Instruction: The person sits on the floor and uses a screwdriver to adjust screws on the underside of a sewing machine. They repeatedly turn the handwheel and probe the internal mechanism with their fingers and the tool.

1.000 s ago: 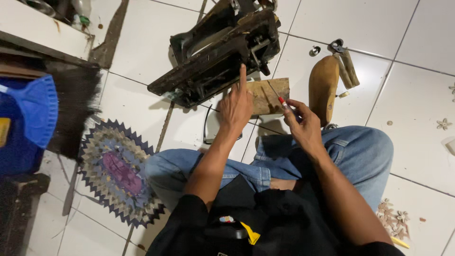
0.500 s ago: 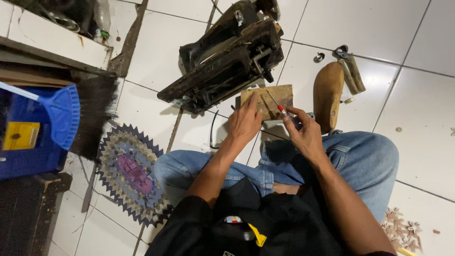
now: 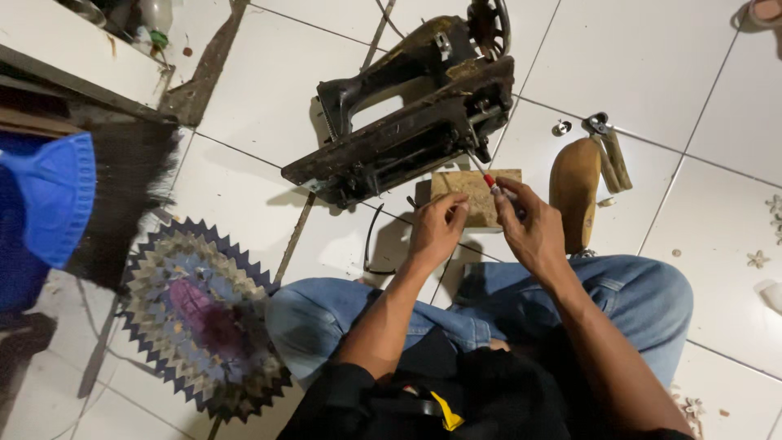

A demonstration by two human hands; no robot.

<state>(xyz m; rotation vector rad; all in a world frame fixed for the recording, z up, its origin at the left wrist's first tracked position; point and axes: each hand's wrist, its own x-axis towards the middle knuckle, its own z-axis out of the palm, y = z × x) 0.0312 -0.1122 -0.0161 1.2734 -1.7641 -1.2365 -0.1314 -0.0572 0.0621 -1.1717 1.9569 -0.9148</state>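
Both hands have lifted off the one wooden block [image 3: 475, 196]. The right hand [image 3: 533, 232] pinches one red-tipped tool [image 3: 492, 184]; the left hand [image 3: 434, 231] has its fingers curled together, with nothing seen in them, beside one old sewing machine [image 3: 415, 114].

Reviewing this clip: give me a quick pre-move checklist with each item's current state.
1. Right hand grips the small red-tipped tool: ok.
2. Left hand rests on the tan wooden block: ok.
3. Tool tip lies near the underside of the tipped old black sewing machine: ok.
4. Tip actually touches the machine: cannot tell.
5. Wooden shoe last lies apart from both hands: ok.
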